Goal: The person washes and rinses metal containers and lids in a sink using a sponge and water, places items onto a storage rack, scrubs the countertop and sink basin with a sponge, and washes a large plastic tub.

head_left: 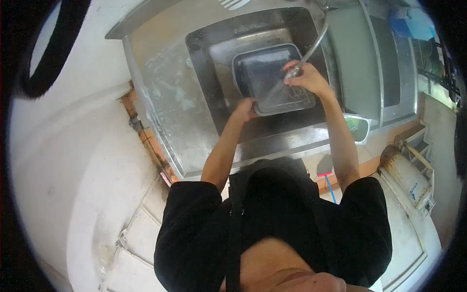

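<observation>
Inside the metal sink (221,114) is a dark rectangular tray (265,73), tilted a little, with its open side facing up. My left hand (246,109) grips the tray's near left corner, fingers closed on the rim. Above the tray's right side, my right hand (307,79) is closed around the spray head (293,73) of a metal hose (318,41). Water sprays from it down and to the left onto the tray floor, where some water lies.
Wet metal counter (170,92) with suds lies left of the sink. To the right are a greenish panel (357,58) and a small green container (357,128). A red and blue long-handled tool (328,181) stands below the counter. A stained white cylinder (404,170) is at the right.
</observation>
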